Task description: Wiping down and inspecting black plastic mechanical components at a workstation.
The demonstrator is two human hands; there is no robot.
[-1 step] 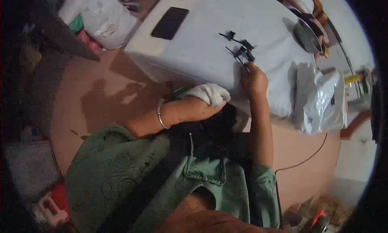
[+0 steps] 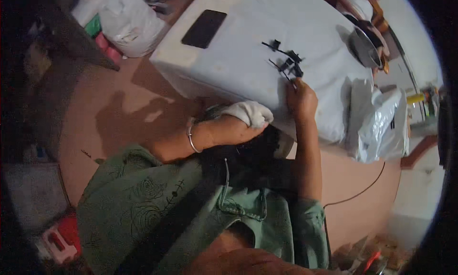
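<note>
A crumpled white cloth [image 2: 255, 114] is bunched in my left hand [image 2: 231, 129], which is closed around it near the front edge of the table. My right hand [image 2: 303, 101] reaches over that edge, with its fingers drawn together on the near end of a thin black part. This part belongs to a cluster of small black clip-like pieces with thin rods [image 2: 290, 65] lying on the white-covered table [image 2: 248, 41]. Their exact kind is not clear, and the right fingertips are partly hidden.
A dark flat phone-like slab [image 2: 204, 29] lies at the table's far left. A metal bowl [image 2: 366, 47] stands at the right, beyond a shiny silver-white plastic bag [image 2: 379, 124]. White sacks [image 2: 129, 24] sit on the floor at the far left. Another person [image 2: 360, 8] is partly visible.
</note>
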